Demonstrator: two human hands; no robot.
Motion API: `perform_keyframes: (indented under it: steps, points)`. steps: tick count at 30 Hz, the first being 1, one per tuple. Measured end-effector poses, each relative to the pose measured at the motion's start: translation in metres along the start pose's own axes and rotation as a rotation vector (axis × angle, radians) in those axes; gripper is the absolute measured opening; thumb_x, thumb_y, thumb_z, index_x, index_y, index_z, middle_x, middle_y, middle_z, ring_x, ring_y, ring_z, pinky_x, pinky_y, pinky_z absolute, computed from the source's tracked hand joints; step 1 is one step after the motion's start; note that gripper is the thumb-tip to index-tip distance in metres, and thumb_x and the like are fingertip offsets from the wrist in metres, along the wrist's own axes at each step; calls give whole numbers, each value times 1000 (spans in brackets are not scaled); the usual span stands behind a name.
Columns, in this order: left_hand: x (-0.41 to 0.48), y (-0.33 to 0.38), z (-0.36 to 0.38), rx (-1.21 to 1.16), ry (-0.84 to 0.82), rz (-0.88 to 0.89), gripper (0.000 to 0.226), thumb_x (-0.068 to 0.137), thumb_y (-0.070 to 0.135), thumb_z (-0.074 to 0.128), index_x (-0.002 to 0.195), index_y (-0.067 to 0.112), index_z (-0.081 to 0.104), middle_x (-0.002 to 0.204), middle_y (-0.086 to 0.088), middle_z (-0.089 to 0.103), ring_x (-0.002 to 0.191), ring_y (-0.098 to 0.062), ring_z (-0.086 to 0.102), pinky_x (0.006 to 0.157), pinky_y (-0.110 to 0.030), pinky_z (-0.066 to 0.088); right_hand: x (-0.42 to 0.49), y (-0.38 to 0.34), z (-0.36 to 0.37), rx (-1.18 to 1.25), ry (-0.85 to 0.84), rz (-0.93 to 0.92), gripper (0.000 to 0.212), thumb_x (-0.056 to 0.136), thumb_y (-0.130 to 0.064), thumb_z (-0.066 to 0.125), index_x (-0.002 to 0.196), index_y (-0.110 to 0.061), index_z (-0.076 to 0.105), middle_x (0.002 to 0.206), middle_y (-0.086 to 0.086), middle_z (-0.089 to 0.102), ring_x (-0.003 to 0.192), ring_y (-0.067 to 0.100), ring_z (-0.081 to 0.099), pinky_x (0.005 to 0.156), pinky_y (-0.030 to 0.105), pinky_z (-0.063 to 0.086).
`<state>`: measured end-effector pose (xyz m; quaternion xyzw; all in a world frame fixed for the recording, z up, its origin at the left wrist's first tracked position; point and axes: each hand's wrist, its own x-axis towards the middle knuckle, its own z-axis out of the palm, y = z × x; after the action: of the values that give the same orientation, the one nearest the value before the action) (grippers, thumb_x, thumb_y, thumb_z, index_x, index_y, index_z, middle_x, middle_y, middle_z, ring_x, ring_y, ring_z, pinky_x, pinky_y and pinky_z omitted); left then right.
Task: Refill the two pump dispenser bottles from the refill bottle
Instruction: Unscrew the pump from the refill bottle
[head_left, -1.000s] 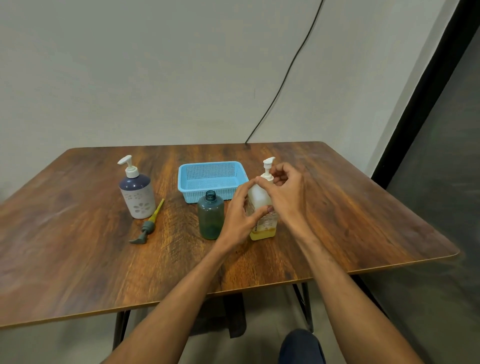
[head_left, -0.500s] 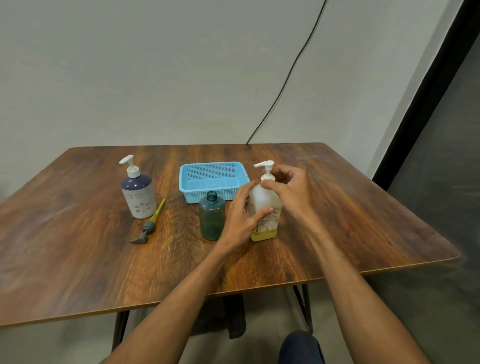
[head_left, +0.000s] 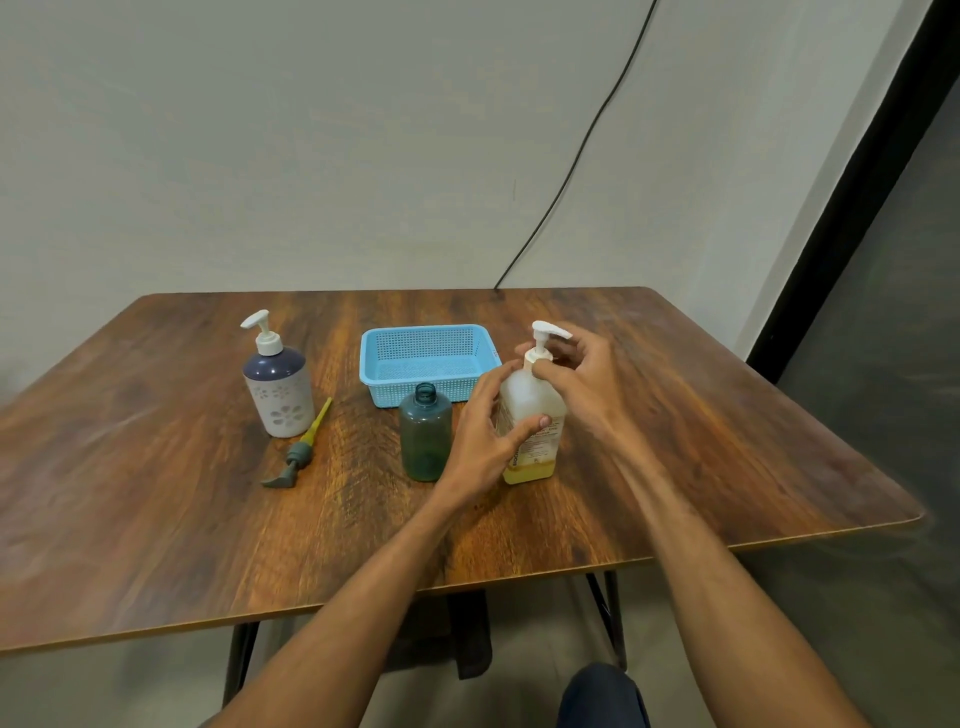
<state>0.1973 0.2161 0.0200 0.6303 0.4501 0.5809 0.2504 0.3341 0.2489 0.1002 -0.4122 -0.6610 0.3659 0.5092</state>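
Refill bottle (head_left: 527, 400), translucent plastic with white pump, stands on the wooden table (head_left: 156, 467). Left hand (head_left: 480, 436) grips its body to steady it; right hand (head_left: 587, 384) pinches the pump collar (head_left: 535, 357), likely to unscrew it. Uncapped dark green dispenser bottle (head_left: 426, 436) waits beside the left hand.

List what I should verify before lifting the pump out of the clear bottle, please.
1. The clear bottle stands upright on the table: ok.
2. The left hand holds its body: ok.
3. The right hand grips the white pump at its collar: ok.
4. Collar fully unscrewed: cannot tell.
5. The green bottle is open and upright, the grey pump lying apart: ok.
6. The purple-white dispenser is opened: not ok, pump on.
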Motion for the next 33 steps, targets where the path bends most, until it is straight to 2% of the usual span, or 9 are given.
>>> perform_keyframes:
  steps: [2, 4, 7, 12, 16, 19, 23, 27, 33]
  points:
    - [0, -3, 1, 0, 1, -11, 67, 85, 45, 78, 143, 37, 46, 142, 13, 52, 131, -13, 54, 109, -45, 51, -1, 0, 1, -88, 7, -41, 40, 74, -27, 83, 109, -26, 65, 102, -8, 72, 95, 6, 68, 80, 29, 60]
    - [0, -4, 1, 1, 8, -13, 68, 85, 47, 77, 143, 36, 45, 142, 14, 53, 133, -12, 53, 111, -45, 49, -3, -2, 7, -159, 83, -97, 37, 70, -32, 88, 95, -30, 61, 89, -13, 66, 79, 1, 63, 69, 22, 55]
    - [-1, 0, 0, -2, 14, -3, 65, 85, 44, 79, 140, 46, 44, 140, 17, 53, 131, -10, 54, 109, -42, 51, -2, -3, 9, -130, 131, -97, 30, 68, -28, 87, 91, -29, 69, 82, -10, 71, 76, 7, 67, 69, 32, 58]
    - [0, 3, -1, -1, 14, 14, 64, 85, 46, 79, 140, 48, 46, 141, 17, 52, 130, -13, 55, 106, -46, 52, 0, -4, -10, 169, -26, 45, 43, 75, 8, 80, 113, -9, 70, 104, 10, 77, 97, 21, 74, 85, 40, 61]
    - [-1, 0, 1, 3, 24, 10, 65, 85, 46, 79, 140, 46, 45, 140, 16, 52, 130, -11, 54, 107, -45, 52, -5, -1, -1, 63, 112, 31, 43, 63, -16, 95, 98, -17, 70, 95, 2, 74, 87, 15, 70, 78, 35, 60]
    - [-2, 0, 0, 3, 16, 8, 66, 85, 47, 78, 141, 48, 44, 141, 18, 51, 131, -11, 53, 108, -45, 51, -9, -3, 8, -15, 201, 3, 33, 58, -32, 92, 82, -21, 70, 80, -2, 72, 73, 10, 64, 70, 41, 59]
    - [-2, 2, -1, 5, 0, 0, 68, 84, 50, 77, 143, 42, 46, 142, 15, 51, 130, -13, 54, 107, -47, 51, -7, -10, -1, 31, 149, 15, 15, 73, -14, 85, 86, -20, 78, 84, 0, 77, 82, 17, 74, 74, 41, 63]
    - [-2, 4, 0, 0, -6, -10, 69, 82, 52, 76, 143, 42, 46, 141, 19, 49, 131, -9, 52, 108, -43, 51, -3, -20, -10, 24, 105, -12, 23, 79, -10, 81, 101, -10, 79, 93, 1, 79, 88, 17, 75, 74, 32, 60]
    - [-2, 7, -2, -7, -7, -12, 65, 82, 51, 76, 139, 51, 45, 140, 25, 48, 132, -9, 50, 108, -43, 51, -3, -45, -23, 55, 118, -92, 26, 80, -4, 79, 105, -7, 78, 93, 4, 78, 87, 18, 74, 78, 33, 62]
